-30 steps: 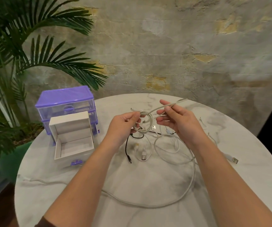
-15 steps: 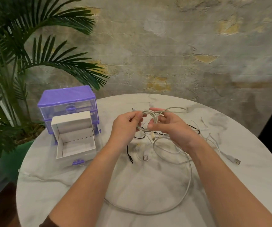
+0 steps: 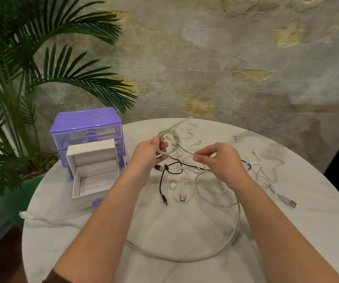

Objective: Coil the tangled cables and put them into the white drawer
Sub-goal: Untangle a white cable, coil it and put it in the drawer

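Note:
My left hand (image 3: 148,155) grips a small coil of the long white cable (image 3: 171,139) above the table. My right hand (image 3: 219,160) pinches the same cable a little to the right of the coil, and the strand runs taut between the two hands. The rest of this cable sweeps in a wide loop (image 3: 221,250) over the near part of the table. Under my hands lies a tangle: a black cable (image 3: 161,184) and several thin white cables (image 3: 185,193). The white drawer (image 3: 95,170) stands pulled out and open at the left, with nothing visible in it.
The drawer belongs to a purple drawer unit (image 3: 86,127) at the table's left rear. A white USB plug (image 3: 287,202) lies at the right. The round marble table (image 3: 307,231) ends close behind the cables. A palm plant (image 3: 31,78) stands beyond the left edge.
My hands have drawn apart: the right one moved right and down along the cable, while the left lifted the coil, which now has one more turn. The camera drifted slightly.

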`<state>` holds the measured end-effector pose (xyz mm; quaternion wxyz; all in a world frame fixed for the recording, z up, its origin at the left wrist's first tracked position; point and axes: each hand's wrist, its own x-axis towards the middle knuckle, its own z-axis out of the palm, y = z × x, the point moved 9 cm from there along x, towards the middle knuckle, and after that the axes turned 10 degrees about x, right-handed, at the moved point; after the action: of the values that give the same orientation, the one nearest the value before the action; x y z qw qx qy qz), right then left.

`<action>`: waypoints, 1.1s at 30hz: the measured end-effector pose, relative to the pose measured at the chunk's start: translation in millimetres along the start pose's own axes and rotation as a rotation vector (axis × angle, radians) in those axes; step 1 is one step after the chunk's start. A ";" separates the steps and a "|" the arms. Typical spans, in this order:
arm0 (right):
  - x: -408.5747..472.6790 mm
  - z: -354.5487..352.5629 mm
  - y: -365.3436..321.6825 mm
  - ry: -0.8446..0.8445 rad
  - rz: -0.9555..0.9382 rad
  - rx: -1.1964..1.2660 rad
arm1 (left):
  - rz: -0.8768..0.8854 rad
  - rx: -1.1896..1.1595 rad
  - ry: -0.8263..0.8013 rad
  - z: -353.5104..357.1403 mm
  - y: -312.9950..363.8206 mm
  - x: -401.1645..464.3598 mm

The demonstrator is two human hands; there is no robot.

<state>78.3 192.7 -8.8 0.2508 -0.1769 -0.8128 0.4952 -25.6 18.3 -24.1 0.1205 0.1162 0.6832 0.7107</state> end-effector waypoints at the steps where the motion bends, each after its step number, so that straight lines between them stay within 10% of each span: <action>1: 1.1 -3.8 3.4 0.014 0.024 0.004 | -0.011 -0.070 0.008 -3.7 0.9 0.6; 20: 8.2 -49.4 36.3 0.213 0.175 -0.296 | -0.025 -0.536 -0.038 -21.8 18.5 0.6; 33: -2.0 6.8 -3.1 -0.091 -0.106 0.005 | -0.059 -0.387 -0.151 5.0 8.3 -4.5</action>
<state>75.9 185.3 -9.1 0.2400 -0.1104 -0.8302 0.4909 -19.8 21.2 -15.7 0.2123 0.1236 0.5262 0.8141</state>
